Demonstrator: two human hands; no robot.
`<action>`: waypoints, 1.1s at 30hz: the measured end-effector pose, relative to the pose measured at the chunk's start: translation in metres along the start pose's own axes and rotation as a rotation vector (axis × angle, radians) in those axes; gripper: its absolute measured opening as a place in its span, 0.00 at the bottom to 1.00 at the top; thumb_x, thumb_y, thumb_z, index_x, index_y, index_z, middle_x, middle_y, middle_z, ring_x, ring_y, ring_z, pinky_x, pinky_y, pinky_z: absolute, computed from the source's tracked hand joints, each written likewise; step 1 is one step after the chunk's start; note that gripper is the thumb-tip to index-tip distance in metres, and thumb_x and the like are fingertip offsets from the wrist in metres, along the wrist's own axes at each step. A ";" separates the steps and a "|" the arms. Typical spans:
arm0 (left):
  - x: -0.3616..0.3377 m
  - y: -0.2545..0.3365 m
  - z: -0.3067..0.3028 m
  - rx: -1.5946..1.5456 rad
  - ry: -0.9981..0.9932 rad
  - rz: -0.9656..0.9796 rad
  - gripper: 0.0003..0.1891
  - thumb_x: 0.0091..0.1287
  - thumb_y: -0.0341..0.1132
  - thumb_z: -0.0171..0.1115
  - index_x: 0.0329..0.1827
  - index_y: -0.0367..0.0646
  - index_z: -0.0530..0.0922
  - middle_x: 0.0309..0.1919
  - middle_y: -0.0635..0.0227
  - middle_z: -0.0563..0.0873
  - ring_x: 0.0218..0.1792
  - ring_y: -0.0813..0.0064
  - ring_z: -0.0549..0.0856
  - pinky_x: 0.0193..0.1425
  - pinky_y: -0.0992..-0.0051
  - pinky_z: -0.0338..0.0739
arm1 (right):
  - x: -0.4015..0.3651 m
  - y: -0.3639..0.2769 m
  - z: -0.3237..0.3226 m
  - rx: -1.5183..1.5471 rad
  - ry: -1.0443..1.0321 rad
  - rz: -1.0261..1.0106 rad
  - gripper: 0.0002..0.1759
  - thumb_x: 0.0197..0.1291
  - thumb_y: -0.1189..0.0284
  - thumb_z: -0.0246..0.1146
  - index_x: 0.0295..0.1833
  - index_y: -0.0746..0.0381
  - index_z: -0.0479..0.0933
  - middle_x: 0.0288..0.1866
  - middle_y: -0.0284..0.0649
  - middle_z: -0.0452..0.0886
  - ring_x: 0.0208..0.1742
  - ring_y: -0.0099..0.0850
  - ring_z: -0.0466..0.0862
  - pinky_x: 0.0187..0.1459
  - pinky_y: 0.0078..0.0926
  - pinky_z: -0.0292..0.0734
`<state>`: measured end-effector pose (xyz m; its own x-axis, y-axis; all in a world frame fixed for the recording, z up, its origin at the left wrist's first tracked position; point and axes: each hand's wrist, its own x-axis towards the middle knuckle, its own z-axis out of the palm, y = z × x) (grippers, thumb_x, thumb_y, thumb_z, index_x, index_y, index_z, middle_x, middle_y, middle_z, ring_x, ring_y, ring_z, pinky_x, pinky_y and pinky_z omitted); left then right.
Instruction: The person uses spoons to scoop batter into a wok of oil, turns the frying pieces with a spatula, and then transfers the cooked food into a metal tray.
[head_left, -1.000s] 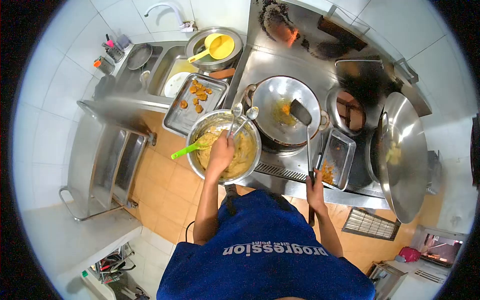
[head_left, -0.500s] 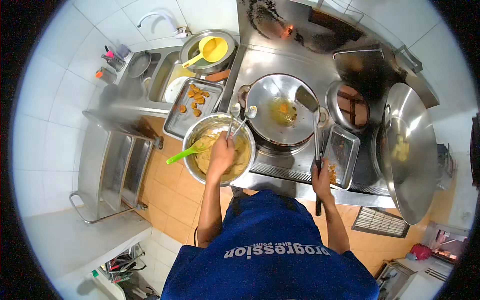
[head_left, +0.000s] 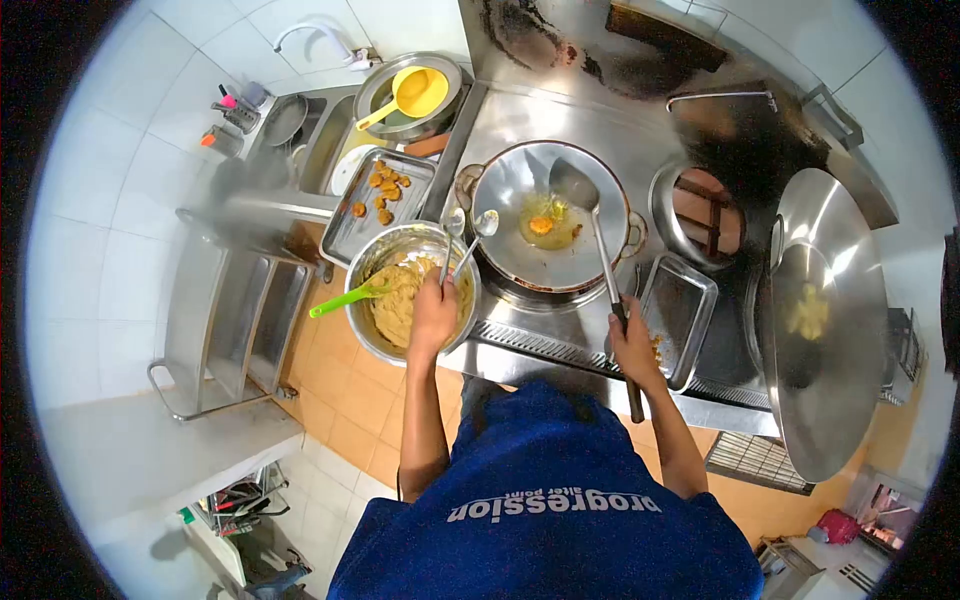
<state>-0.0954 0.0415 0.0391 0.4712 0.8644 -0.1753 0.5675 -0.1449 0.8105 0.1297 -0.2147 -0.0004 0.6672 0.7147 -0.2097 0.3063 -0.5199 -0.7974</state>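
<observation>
My left hand (head_left: 433, 318) is closed around the handles of two metal spoons (head_left: 486, 224), their tips smeared with pale batter. It is over a steel bowl (head_left: 357, 322) of thick yellowish batter (head_left: 392, 318), where a green-handled spatula (head_left: 343, 300) leans. My right hand (head_left: 633, 342) grips the black handle of a long wok spatula (head_left: 604, 250). Its broad blade lies inside the wok (head_left: 503, 228), at the upper right of the oil (head_left: 562, 236). An orange-brown fried piece (head_left: 541, 225) sits in that oil.
Left of the wok, a steel tray (head_left: 345, 240) holds several fried pieces (head_left: 384, 181). A yellow dipper (head_left: 420, 92) rests on a metal pot by the sink. To the right are a small tray (head_left: 706, 310), an open burner ring (head_left: 665, 215) and a large tilted wok (head_left: 835, 390).
The wok spatula's blade has moved left, further into the wok. My left hand still holds the spoons over the bowl. The whole view has shifted slightly.
</observation>
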 end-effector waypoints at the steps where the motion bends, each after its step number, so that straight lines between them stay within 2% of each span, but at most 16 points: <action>1: -0.002 0.000 0.001 0.006 -0.003 -0.006 0.12 0.73 0.35 0.48 0.45 0.33 0.75 0.30 0.42 0.81 0.35 0.43 0.81 0.40 0.55 0.73 | 0.001 0.001 -0.001 0.004 -0.005 0.006 0.23 0.71 0.66 0.55 0.66 0.63 0.63 0.48 0.63 0.80 0.50 0.64 0.80 0.53 0.54 0.72; 4: -0.002 0.000 0.002 -0.002 -0.012 -0.017 0.13 0.73 0.35 0.47 0.44 0.33 0.75 0.31 0.42 0.81 0.35 0.43 0.81 0.41 0.55 0.73 | 0.011 -0.008 -0.008 -0.025 0.030 0.048 0.23 0.72 0.66 0.54 0.68 0.62 0.61 0.51 0.64 0.80 0.53 0.63 0.80 0.54 0.54 0.72; 6: 0.002 -0.006 0.006 0.069 -0.013 0.046 0.13 0.76 0.35 0.47 0.49 0.33 0.76 0.23 0.62 0.77 0.26 0.70 0.76 0.32 0.66 0.70 | 0.011 -0.018 -0.009 -0.133 -0.053 0.146 0.24 0.73 0.66 0.52 0.69 0.61 0.60 0.54 0.66 0.79 0.55 0.64 0.79 0.56 0.54 0.72; 7: 0.003 -0.007 0.008 0.070 -0.018 0.050 0.13 0.76 0.35 0.47 0.49 0.33 0.76 0.23 0.62 0.77 0.26 0.70 0.76 0.32 0.66 0.70 | 0.013 -0.007 0.000 -0.171 -0.022 0.018 0.23 0.73 0.65 0.52 0.69 0.59 0.61 0.53 0.66 0.79 0.54 0.64 0.79 0.56 0.55 0.72; 9: 0.005 -0.004 0.009 0.029 -0.007 0.016 0.13 0.75 0.36 0.47 0.46 0.33 0.75 0.33 0.41 0.81 0.38 0.40 0.81 0.43 0.54 0.73 | 0.006 -0.001 0.002 -0.133 -0.075 0.057 0.23 0.73 0.65 0.52 0.68 0.60 0.61 0.53 0.66 0.79 0.55 0.64 0.79 0.56 0.55 0.72; 10: 0.005 -0.001 0.007 0.028 -0.006 0.016 0.13 0.75 0.36 0.47 0.46 0.33 0.75 0.33 0.41 0.81 0.38 0.40 0.81 0.43 0.54 0.73 | 0.003 -0.009 0.002 -0.094 -0.134 0.096 0.22 0.73 0.65 0.52 0.68 0.61 0.61 0.52 0.66 0.79 0.55 0.64 0.79 0.55 0.56 0.72; 12: 0.006 0.005 0.004 0.035 -0.044 0.034 0.13 0.75 0.35 0.46 0.47 0.33 0.75 0.34 0.40 0.81 0.39 0.39 0.81 0.43 0.54 0.73 | 0.002 -0.014 0.005 -0.050 -0.095 0.070 0.22 0.73 0.65 0.53 0.68 0.61 0.61 0.50 0.66 0.80 0.53 0.64 0.80 0.54 0.57 0.72; 16: 0.010 0.011 -0.003 0.038 -0.068 0.058 0.13 0.75 0.35 0.46 0.49 0.34 0.75 0.34 0.40 0.82 0.39 0.39 0.81 0.43 0.54 0.73 | 0.008 -0.008 0.010 -0.007 0.086 0.089 0.21 0.73 0.65 0.52 0.66 0.61 0.61 0.49 0.64 0.80 0.50 0.64 0.81 0.51 0.59 0.72; 18: 0.013 0.016 -0.007 0.013 -0.097 0.061 0.14 0.75 0.36 0.47 0.49 0.33 0.75 0.34 0.40 0.81 0.39 0.39 0.81 0.43 0.54 0.73 | 0.006 -0.008 0.012 -0.133 -0.006 0.165 0.21 0.73 0.66 0.53 0.66 0.61 0.61 0.49 0.63 0.80 0.51 0.62 0.81 0.52 0.57 0.73; 22: 0.024 0.014 -0.013 0.030 -0.113 0.091 0.14 0.76 0.36 0.47 0.50 0.33 0.75 0.35 0.39 0.82 0.40 0.39 0.81 0.44 0.54 0.73 | -0.008 -0.018 0.021 -0.014 -0.043 0.117 0.21 0.73 0.65 0.54 0.66 0.61 0.61 0.49 0.63 0.80 0.51 0.60 0.82 0.53 0.55 0.72; 24: 0.031 0.007 -0.015 0.035 -0.121 0.119 0.15 0.76 0.36 0.47 0.51 0.33 0.75 0.37 0.38 0.82 0.42 0.39 0.81 0.45 0.54 0.73 | -0.009 -0.019 0.029 0.082 0.098 0.104 0.22 0.73 0.65 0.55 0.65 0.61 0.62 0.48 0.63 0.79 0.52 0.57 0.82 0.54 0.52 0.72; 26: 0.036 0.002 -0.017 0.033 -0.117 0.134 0.15 0.76 0.37 0.47 0.52 0.33 0.75 0.38 0.38 0.82 0.43 0.38 0.81 0.46 0.53 0.73 | -0.010 -0.024 0.030 0.095 0.128 0.145 0.22 0.72 0.65 0.55 0.65 0.61 0.62 0.48 0.63 0.80 0.52 0.58 0.82 0.52 0.51 0.73; 28: 0.039 0.000 -0.021 0.032 -0.119 0.153 0.15 0.76 0.37 0.47 0.53 0.33 0.76 0.38 0.37 0.83 0.44 0.38 0.81 0.46 0.53 0.73 | -0.009 -0.021 0.037 -0.031 0.211 0.117 0.21 0.72 0.66 0.56 0.65 0.62 0.62 0.47 0.63 0.79 0.51 0.57 0.82 0.51 0.50 0.73; 29: 0.042 0.000 -0.022 0.037 -0.145 0.136 0.16 0.76 0.37 0.47 0.52 0.33 0.76 0.38 0.37 0.83 0.44 0.38 0.81 0.47 0.53 0.73 | -0.011 -0.019 0.039 0.004 0.107 0.231 0.22 0.72 0.67 0.56 0.65 0.62 0.62 0.45 0.63 0.80 0.48 0.57 0.83 0.50 0.50 0.73; 32: 0.048 0.003 -0.025 0.043 -0.193 0.113 0.16 0.76 0.37 0.47 0.52 0.32 0.76 0.39 0.37 0.83 0.44 0.38 0.81 0.48 0.53 0.73 | -0.018 -0.008 0.056 0.037 0.070 0.087 0.22 0.72 0.67 0.55 0.66 0.63 0.61 0.45 0.62 0.79 0.49 0.56 0.82 0.52 0.49 0.74; 33: 0.048 0.003 -0.027 0.053 -0.212 0.096 0.16 0.76 0.38 0.47 0.52 0.32 0.76 0.39 0.37 0.83 0.45 0.38 0.81 0.48 0.53 0.73 | -0.021 -0.017 0.055 0.091 0.056 0.161 0.21 0.73 0.67 0.54 0.66 0.62 0.62 0.46 0.62 0.79 0.51 0.56 0.81 0.53 0.47 0.73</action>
<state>-0.0899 0.0956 0.0480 0.6529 0.7257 -0.2171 0.5456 -0.2517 0.7994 0.0732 -0.1946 -0.0136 0.7400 0.5975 -0.3090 0.1314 -0.5790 -0.8047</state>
